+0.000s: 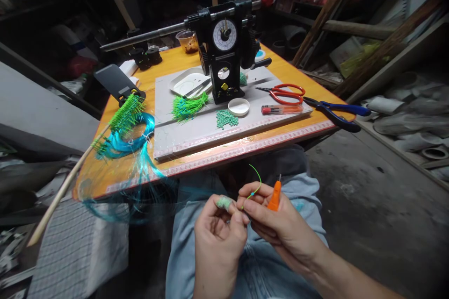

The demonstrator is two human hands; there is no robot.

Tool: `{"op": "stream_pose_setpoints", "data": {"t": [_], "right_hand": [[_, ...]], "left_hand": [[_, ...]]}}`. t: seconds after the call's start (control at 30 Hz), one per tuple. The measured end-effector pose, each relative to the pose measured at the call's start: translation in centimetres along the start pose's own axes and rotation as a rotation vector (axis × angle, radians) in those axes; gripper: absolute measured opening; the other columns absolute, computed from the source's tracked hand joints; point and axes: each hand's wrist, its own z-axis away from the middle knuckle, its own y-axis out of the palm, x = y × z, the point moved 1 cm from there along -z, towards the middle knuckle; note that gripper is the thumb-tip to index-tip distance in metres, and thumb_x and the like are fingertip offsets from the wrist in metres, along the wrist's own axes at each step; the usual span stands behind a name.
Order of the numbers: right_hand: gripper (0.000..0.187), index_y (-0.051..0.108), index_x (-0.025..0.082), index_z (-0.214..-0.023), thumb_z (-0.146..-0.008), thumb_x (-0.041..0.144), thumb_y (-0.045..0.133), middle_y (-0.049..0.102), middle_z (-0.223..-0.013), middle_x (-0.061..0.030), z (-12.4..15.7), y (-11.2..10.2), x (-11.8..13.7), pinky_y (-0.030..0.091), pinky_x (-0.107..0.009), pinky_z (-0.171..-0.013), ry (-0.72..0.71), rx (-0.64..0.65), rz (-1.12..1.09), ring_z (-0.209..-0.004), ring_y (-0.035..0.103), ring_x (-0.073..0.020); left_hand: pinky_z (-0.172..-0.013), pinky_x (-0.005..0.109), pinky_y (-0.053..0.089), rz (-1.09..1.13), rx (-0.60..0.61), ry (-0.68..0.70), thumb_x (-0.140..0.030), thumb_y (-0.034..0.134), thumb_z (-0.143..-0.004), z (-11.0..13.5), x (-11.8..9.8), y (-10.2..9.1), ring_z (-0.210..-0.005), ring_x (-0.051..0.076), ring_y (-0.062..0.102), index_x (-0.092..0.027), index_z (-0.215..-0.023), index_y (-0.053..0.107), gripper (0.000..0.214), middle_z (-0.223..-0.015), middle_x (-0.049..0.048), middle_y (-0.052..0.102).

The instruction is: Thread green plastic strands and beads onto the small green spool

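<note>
My left hand (219,243) is closed in a pinch, its thumb and index fingertips meeting my right fingertips; what they pinch is hidden. Pale green wrapping (223,202) covers its index finger. Between the thumb and index finger of my right hand (280,217) is a thin bright green line (260,180), curving upward, with a small blue knot on it. That hand also carries an orange tool with a thin metal tip (275,196), tucked against the fingers and pointing up. Both hands are over my lap, in front of the table edge.
On the table's grey board (196,138) stand a black machine with a dial (224,37), green beads (227,119), a white dish (239,107), a green line bundle (189,107), red-handled scissors (287,93) and pliers (336,111). A blue line coil (143,135) hangs over the left edge, near a stick (66,187).
</note>
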Motion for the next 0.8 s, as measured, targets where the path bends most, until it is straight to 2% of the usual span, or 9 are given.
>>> {"op": "stream_pose_setpoints", "data": {"t": [0.27,0.53,0.8], "right_hand": [[0.029,0.062,0.017,-0.089,-0.072,0.031,0.081,0.062,-0.062,0.0032,0.04,0.01,0.03,0.017,-0.01,-0.033,-0.001,-0.008,0.019,-0.036,0.028,0.0033],[0.031,0.061,0.017,-0.09,-0.072,0.034,0.08,0.058,-0.062,0.0048,0.12,-0.24,-0.1,0.016,-0.011,-0.033,-0.002,-0.023,0.071,-0.036,0.026,0.003],[0.032,0.062,0.017,-0.09,-0.071,0.035,0.08,0.061,-0.063,0.0034,0.03,-0.14,-0.02,0.018,-0.011,-0.034,-0.019,-0.033,0.112,-0.039,0.03,0.0018]], "left_hand": [[-0.049,0.011,0.04,-0.028,0.016,-0.049,-0.034,0.078,-0.072,-0.09,-0.24,-0.19,-0.054,0.005,0.048,-0.015,-0.069,0.057,0.028,-0.063,-0.0026,0.058],[-0.048,0.011,0.039,0.0,-0.065,-0.053,-0.036,0.081,-0.067,0.15,-0.52,0.48,-0.053,0.005,0.047,-0.015,-0.066,0.056,0.033,-0.059,-0.0027,0.057],[-0.046,0.011,0.037,0.001,-0.062,-0.039,-0.034,0.081,-0.067,0.16,-0.54,0.5,-0.05,0.004,0.044,-0.015,-0.066,0.056,0.032,-0.058,-0.0029,0.056]]}}
